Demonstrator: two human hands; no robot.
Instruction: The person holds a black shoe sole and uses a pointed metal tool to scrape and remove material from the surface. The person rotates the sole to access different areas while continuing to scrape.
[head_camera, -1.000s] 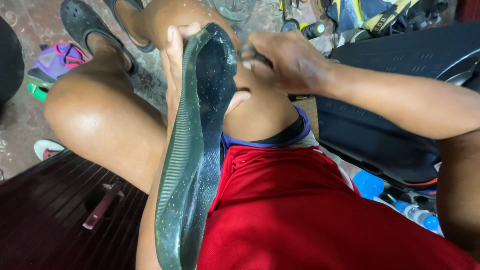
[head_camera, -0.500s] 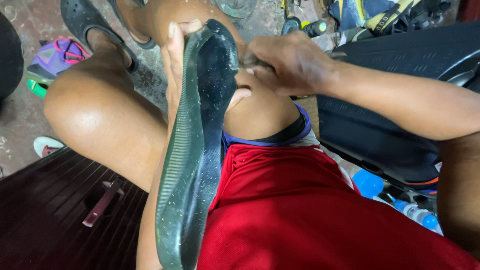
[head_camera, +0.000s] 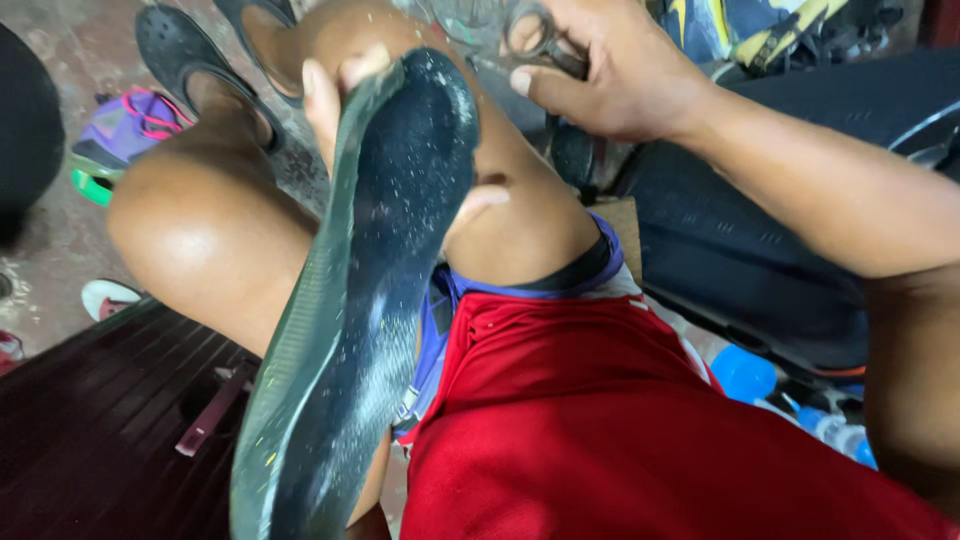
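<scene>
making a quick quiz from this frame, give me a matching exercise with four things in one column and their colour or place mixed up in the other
Things:
1. shoe sole
2. scissors
3. shorts
4. sneaker

Colour or place:
A. purple and pink, on the floor at upper left
B. red, over the person's lap
C. dark and speckled, held up by the left hand
D. gripped in the right hand near the top edge

Pairs: 1-C, 2-D, 3-B, 4-A
</scene>
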